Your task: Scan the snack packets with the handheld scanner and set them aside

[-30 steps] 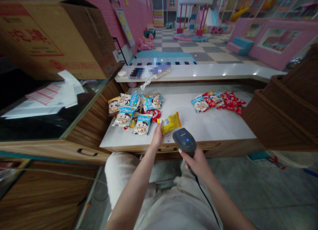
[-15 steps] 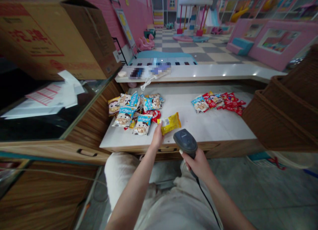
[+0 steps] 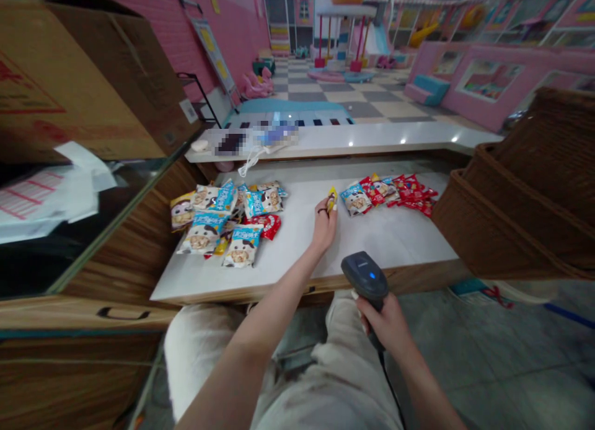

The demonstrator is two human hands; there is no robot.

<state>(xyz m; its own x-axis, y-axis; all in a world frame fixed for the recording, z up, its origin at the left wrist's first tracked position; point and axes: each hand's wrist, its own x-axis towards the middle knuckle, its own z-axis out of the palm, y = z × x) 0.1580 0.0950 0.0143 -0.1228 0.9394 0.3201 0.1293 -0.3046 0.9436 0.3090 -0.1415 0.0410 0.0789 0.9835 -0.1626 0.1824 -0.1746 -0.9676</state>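
My left hand (image 3: 325, 221) is closed on a yellow snack packet (image 3: 331, 198), seen mostly edge-on above the white desk (image 3: 297, 256). Just right of it lies a spread of snack packets: a blue-and-white one (image 3: 357, 199) nearest the hand, then several red ones (image 3: 413, 191). A bigger heap of packets, with a blue-and-white cow packet (image 3: 242, 245) at its front, lies to the left. Wrapped round the handle of a dark barcode scanner (image 3: 365, 274) is my right hand (image 3: 383, 318). A blue light glows on the scanner's top, and its cord hangs down past my lap.
A big cardboard box (image 3: 102, 77) and loose papers (image 3: 83, 176) sit on the dark counter at left. Brown woven baskets (image 3: 515, 213) stand at the right edge. Behind the desk runs a raised white ledge (image 3: 372, 136) with a white cable (image 3: 251, 160).
My left hand has carried the yellow packet right and away from me, turning it edge-on, close to the right-hand packets. The scanner now shows a blue light. The view has shifted right.
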